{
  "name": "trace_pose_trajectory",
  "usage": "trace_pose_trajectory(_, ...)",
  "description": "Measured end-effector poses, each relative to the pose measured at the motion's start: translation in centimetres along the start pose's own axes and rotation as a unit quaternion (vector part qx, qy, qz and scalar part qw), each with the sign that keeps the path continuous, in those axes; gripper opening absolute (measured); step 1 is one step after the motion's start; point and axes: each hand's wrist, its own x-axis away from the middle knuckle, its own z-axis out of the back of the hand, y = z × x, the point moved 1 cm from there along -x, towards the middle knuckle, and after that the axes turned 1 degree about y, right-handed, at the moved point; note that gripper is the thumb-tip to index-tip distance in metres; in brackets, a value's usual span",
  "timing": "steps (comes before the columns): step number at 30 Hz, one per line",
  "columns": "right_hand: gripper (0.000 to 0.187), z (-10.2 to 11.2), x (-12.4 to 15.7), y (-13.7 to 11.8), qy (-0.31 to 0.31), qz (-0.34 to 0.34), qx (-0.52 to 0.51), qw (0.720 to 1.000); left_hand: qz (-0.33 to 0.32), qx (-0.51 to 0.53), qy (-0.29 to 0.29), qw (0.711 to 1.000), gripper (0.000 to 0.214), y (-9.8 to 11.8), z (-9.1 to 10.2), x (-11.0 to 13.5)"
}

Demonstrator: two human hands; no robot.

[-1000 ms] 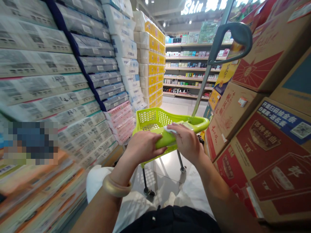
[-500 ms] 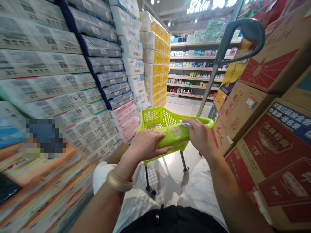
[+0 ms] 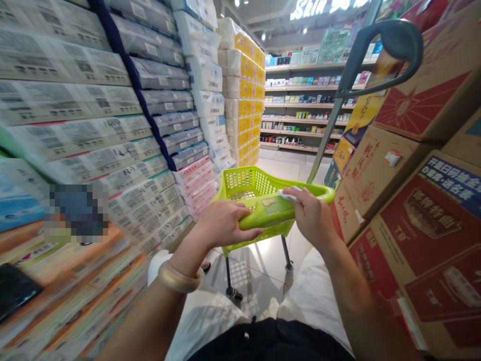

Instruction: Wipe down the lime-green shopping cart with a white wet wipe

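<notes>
Lime-green basket trolley [image 3: 240,181] just ahead — our left hand [image 3: 225,224] has its grip clamped on the near rim, while our right hand [image 3: 311,216], grip closed on a white wipe [image 3: 287,194], presses there. Mid-wipe, we judge; another stroke calls for a steady hold.

Lime-green mesh basket [image 3: 240,183] (on wheeled legs), white wipe [image 3: 286,194] on rim.

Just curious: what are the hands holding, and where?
The left hand grips the basket by its near rim; the right hand presses a white cloth onto that rim.
</notes>
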Motion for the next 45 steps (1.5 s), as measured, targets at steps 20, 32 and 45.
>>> trace_pose_trajectory(20,0.032,0.8,0.3,-0.5,-0.046,-0.01,0.039,0.998,0.046,0.006,0.08,0.996,0.062,4.0,0.1,-4.1)
trace_pose_trajectory(32,0.031,1.7,0.1,-1.0,-0.088,-0.062,0.082,0.991,0.031,-0.029,0.084,0.996,0.054,3.3,-1.6,-3.8)
trace_pose_trajectory(45,0.033,2.0,3.5,0.4,0.021,0.001,0.023,1.0,0.015,-0.018,0.085,0.996,0.056,2.1,-1.3,-3.0)
